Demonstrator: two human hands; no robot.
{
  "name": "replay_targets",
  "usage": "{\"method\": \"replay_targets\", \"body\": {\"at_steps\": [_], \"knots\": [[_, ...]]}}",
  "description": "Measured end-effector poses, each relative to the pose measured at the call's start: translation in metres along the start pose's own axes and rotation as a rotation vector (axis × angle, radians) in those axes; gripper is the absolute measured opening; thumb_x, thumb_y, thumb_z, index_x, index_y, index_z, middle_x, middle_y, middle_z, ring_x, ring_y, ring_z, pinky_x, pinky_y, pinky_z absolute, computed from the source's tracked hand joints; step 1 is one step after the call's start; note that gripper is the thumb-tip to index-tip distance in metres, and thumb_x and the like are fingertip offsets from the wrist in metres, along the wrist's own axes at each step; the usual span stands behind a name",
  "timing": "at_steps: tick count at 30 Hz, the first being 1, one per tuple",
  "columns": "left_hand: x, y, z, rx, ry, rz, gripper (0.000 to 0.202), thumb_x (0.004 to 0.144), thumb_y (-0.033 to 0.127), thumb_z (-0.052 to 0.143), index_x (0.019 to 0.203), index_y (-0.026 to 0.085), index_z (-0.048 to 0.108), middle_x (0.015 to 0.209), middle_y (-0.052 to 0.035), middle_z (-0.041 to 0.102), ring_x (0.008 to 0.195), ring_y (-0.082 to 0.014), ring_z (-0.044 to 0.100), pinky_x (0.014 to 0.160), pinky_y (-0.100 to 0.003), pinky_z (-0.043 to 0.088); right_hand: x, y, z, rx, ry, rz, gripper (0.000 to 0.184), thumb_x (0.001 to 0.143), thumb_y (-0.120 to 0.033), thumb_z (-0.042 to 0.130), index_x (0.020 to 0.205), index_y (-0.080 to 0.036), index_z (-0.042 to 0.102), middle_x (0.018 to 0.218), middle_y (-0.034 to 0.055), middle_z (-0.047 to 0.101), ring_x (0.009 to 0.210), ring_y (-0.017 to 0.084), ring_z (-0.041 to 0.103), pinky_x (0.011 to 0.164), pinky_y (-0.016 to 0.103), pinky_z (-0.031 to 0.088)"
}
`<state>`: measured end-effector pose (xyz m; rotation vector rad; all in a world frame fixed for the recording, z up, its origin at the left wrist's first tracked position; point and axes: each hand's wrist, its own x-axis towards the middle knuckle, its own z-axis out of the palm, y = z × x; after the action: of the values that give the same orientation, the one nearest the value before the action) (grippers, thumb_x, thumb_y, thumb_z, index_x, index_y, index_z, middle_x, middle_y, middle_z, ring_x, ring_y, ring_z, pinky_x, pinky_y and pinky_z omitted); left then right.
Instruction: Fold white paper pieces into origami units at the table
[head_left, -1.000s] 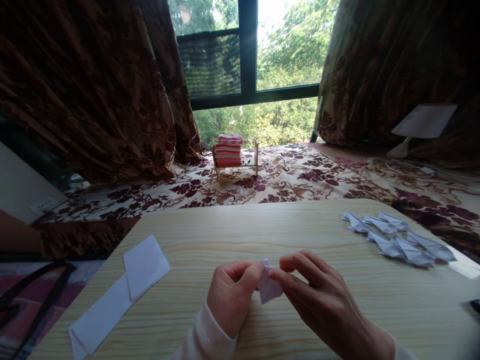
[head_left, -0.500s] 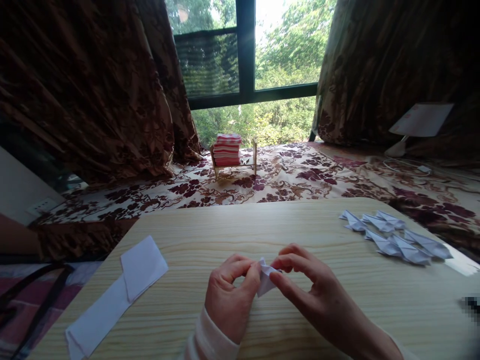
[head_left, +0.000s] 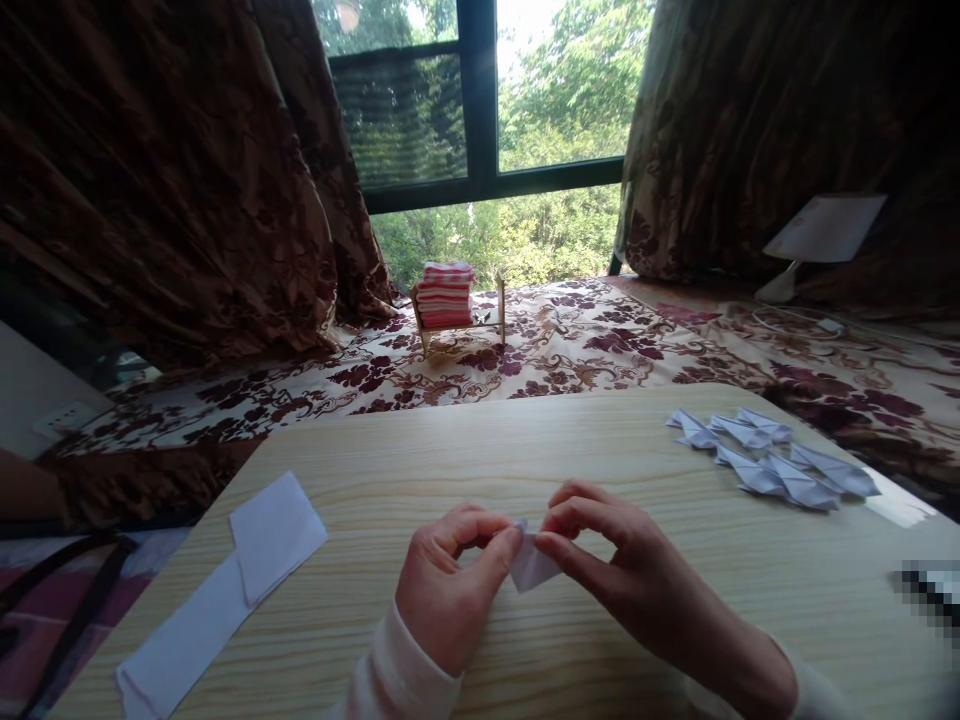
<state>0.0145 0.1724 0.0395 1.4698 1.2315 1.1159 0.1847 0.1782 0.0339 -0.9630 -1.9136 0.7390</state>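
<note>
Both my hands meet over the near middle of a light wooden table (head_left: 525,460). Between them is a small folded piece of white paper (head_left: 531,568). My left hand (head_left: 446,590) pinches its left edge with thumb and curled fingers. My right hand (head_left: 622,570) pinches its right edge with fingertips pressed together. The paper sits just above or on the tabletop; I cannot tell which.
Several folded white paper shapes (head_left: 772,460) lie in a row at the table's right. White paper sheets and a strip (head_left: 225,570) lie at the left. Beyond the table are a floral cloth, a small wooden rack with striped fabric (head_left: 450,300), curtains and a window.
My fingers have shifted their pinch on the small paper, which now lies a little lower and flatter. The view has drifted slightly; the rest stays put.
</note>
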Motion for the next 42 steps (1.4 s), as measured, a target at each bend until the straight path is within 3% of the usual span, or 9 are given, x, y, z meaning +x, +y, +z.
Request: {"method": "replay_targets", "body": {"at_steps": [5,7,10,12,15,19,24,32,42], "knots": [[0.001,0.006,-0.002,0.047,-0.160,-0.078,0.019,0.069,0.026,0.061,0.057,0.013,0.066,0.059,-0.0025,0.057,0.060,-0.0144,0.050,0.059,-0.025,0.039,0.001,-0.002,-0.004,-0.047,-0.005,-0.020,0.029,0.090,-0.022,0.048,0.061,-0.018,0.051,0.066,0.0009,0.053,0.063,0.014,0.053,0.058,0.025,0.043],[0.001,0.005,-0.002,0.039,-0.173,-0.118,0.020,0.067,0.027,0.060,0.053,0.013,0.064,0.056,-0.0015,0.054,0.058,-0.0135,0.048,0.057,-0.025,0.036,0.002,-0.001,-0.006,-0.077,-0.002,-0.031,0.029,0.092,-0.022,0.045,0.064,-0.018,0.054,0.068,0.0019,0.055,0.065,0.014,0.054,0.059,0.026,0.045],[0.005,0.000,-0.004,-0.047,-0.066,-0.223,0.022,0.063,0.032,0.061,0.051,0.014,0.063,0.051,-0.0004,0.052,0.054,-0.0120,0.045,0.053,-0.025,0.033,0.001,0.000,-0.011,-0.200,0.086,-0.094,0.017,0.092,-0.022,0.045,0.094,-0.020,0.062,0.093,0.0074,0.059,0.083,0.018,0.059,0.071,0.029,0.049],[0.008,-0.006,-0.008,-0.115,0.000,-0.288,0.023,0.060,0.035,0.063,0.052,0.013,0.064,0.048,-0.0001,0.053,0.051,-0.0114,0.045,0.053,-0.025,0.033,-0.001,0.001,-0.013,-0.320,0.138,-0.176,0.028,0.089,-0.026,0.051,0.117,-0.021,0.054,0.112,0.0114,0.054,0.101,0.022,0.055,0.081,0.034,0.049],[0.011,-0.010,-0.011,-0.224,0.039,-0.363,0.024,0.055,0.037,0.066,0.056,0.013,0.066,0.047,0.0000,0.055,0.050,-0.0116,0.047,0.055,-0.025,0.035,-0.003,0.001,-0.011,-0.465,0.069,-0.333,0.045,0.083,-0.028,0.061,0.126,-0.022,0.049,0.124,0.0131,0.047,0.111,0.026,0.048,0.087,0.038,0.047],[0.010,-0.008,-0.010,-0.299,0.017,-0.405,0.023,0.053,0.036,0.068,0.055,0.013,0.066,0.047,0.0006,0.054,0.050,-0.0109,0.048,0.055,-0.024,0.037,-0.002,0.000,-0.003,-0.567,0.036,-0.486,0.031,0.086,-0.011,0.053,0.114,-0.023,0.059,0.115,0.0104,0.054,0.103,0.023,0.050,0.084,0.038,0.044],[0.009,-0.007,-0.009,-0.262,-0.013,-0.416,0.024,0.054,0.037,0.067,0.057,0.013,0.066,0.047,0.0002,0.054,0.048,-0.0105,0.048,0.052,-0.023,0.035,0.001,-0.004,0.000,-0.558,0.064,-0.550,0.021,0.089,-0.008,0.048,0.098,-0.018,0.064,0.095,0.0090,0.061,0.090,0.021,0.052,0.076,0.035,0.041],[0.007,-0.007,-0.008,-0.114,-0.025,-0.294,0.030,0.064,0.040,0.061,0.050,0.014,0.064,0.047,-0.0003,0.053,0.051,-0.0113,0.046,0.055,-0.025,0.036,0.002,-0.006,0.002,-0.448,0.055,-0.419,0.012,0.086,-0.011,0.054,0.087,-0.019,0.062,0.074,0.0028,0.057,0.071,0.016,0.047,0.065,0.031,0.035],[0.003,-0.003,-0.003,-0.067,-0.067,-0.225,0.030,0.069,0.040,0.059,0.057,0.013,0.067,0.053,-0.0011,0.055,0.059,-0.0147,0.048,0.062,-0.027,0.036,0.001,-0.007,0.004,-0.482,0.103,-0.316,0.016,0.086,-0.012,0.052,0.075,-0.019,0.062,0.073,0.0034,0.057,0.071,0.017,0.046,0.065,0.031,0.033]]}}
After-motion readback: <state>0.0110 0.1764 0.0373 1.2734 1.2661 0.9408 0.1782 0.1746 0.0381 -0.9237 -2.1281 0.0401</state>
